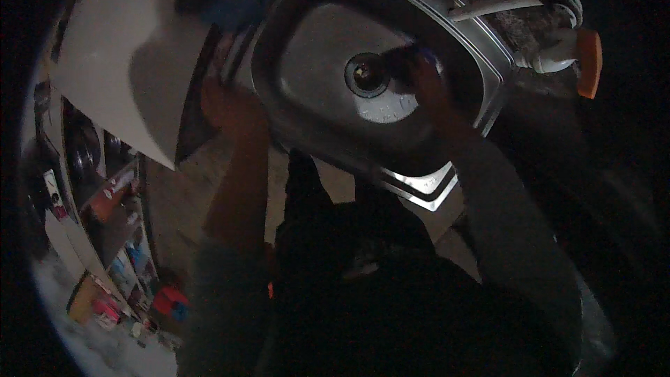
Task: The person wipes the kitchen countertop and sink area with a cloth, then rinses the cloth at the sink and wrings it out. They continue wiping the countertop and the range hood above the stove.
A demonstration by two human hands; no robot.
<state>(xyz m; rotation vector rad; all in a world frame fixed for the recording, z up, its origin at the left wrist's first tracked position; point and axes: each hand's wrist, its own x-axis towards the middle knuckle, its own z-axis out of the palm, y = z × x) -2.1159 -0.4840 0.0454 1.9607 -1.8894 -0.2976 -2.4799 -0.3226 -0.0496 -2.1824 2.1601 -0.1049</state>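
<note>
A metal sink basin (319, 57) with a round drain fitting (368, 75) lies before me in dim light. My right hand (426, 73) reaches into the basin, right of the drain; something dark with a bluish part is at its fingers, too dark to name. A bright patch with water drops lies on the basin floor just below the drain. My left hand (230, 104) is at the sink's left rim, beside a dark gap; its fingers are blurred and I cannot tell whether they grip the rim.
White plastic pipes (497, 5) and an orange-ended fitting (589, 64) are at the upper right. A pale panel (115, 63) with a pointed corner stands at the left. Shelves with assorted items (110, 199) are at the far left; a red object (170, 299) lies lower down.
</note>
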